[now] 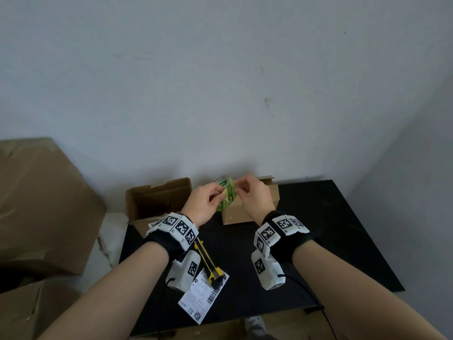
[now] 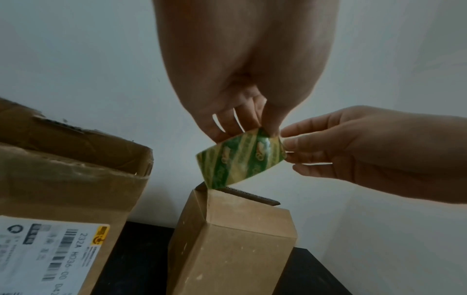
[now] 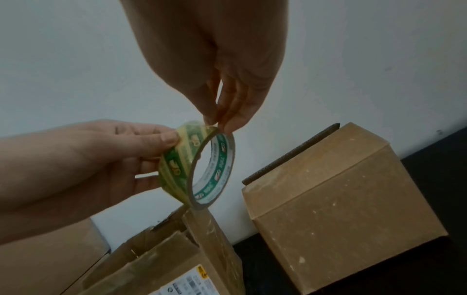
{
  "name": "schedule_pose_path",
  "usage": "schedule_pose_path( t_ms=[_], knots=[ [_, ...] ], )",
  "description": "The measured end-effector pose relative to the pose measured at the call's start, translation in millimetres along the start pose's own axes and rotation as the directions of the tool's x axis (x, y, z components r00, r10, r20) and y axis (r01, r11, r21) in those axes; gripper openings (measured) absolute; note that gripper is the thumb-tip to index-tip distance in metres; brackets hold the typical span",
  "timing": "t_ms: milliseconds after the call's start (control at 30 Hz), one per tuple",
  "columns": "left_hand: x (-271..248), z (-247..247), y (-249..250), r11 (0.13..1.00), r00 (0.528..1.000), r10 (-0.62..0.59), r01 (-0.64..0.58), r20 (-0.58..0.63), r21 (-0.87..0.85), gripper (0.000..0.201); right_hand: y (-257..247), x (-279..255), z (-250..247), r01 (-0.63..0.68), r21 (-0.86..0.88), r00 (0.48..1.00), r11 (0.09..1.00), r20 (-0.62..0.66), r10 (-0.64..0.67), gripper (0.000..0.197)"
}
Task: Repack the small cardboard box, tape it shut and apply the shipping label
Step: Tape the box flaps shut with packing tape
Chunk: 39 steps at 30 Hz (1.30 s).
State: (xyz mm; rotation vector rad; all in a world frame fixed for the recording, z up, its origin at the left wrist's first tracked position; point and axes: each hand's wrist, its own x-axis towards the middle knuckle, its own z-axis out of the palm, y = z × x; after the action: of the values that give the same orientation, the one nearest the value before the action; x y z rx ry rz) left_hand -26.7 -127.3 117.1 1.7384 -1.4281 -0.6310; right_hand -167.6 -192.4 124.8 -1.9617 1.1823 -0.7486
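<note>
A green-and-white tape roll (image 1: 226,192) hangs in the air above the small cardboard box (image 1: 247,209), which stands on the black table (image 1: 318,229) by the wall. My left hand (image 1: 208,200) grips the roll's rim with thumb and curled fingers (image 3: 166,137). My right hand (image 1: 250,192) pinches the tape's end at the top of the roll (image 3: 199,165) with its fingertips (image 3: 227,123). The small box (image 2: 235,243) has its flaps down, one edge standing slightly up. The white shipping label (image 1: 203,295) lies near the table's front edge.
An open cardboard box (image 1: 157,200) with a printed label (image 2: 50,251) stands at the table's back left. A yellow utility knife (image 1: 208,261) lies on the shipping label, partly under my left wrist. Large cardboard boxes (image 1: 36,204) stand left of the table. A cable (image 1: 326,317) trails off the front right.
</note>
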Motion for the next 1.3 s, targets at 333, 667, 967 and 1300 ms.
schedule_pose_path(
  t_ms=[333,667,967,1300],
  knots=[
    [32,12,5,0.990,0.999,-0.018,0.013,0.032,0.141,0.019,9,29,-24,-0.037,-0.014,0.990,0.999,0.139,0.038,0.019],
    [35,10,10,0.997,0.977,-0.047,0.033,0.209,0.072,0.020,20,46,-24,-0.145,0.132,0.988,0.981,0.067,0.137,0.007],
    [46,10,8,0.973,0.989,-0.039,0.005,0.141,0.232,0.036,35,47,-41,-0.169,0.153,0.983,0.974,-0.041,0.177,0.013],
    [63,3,11,0.927,0.983,-0.105,0.043,0.148,0.373,0.049,50,55,-67,-0.226,0.221,0.961,0.949,-0.108,0.254,0.017]
  ],
)
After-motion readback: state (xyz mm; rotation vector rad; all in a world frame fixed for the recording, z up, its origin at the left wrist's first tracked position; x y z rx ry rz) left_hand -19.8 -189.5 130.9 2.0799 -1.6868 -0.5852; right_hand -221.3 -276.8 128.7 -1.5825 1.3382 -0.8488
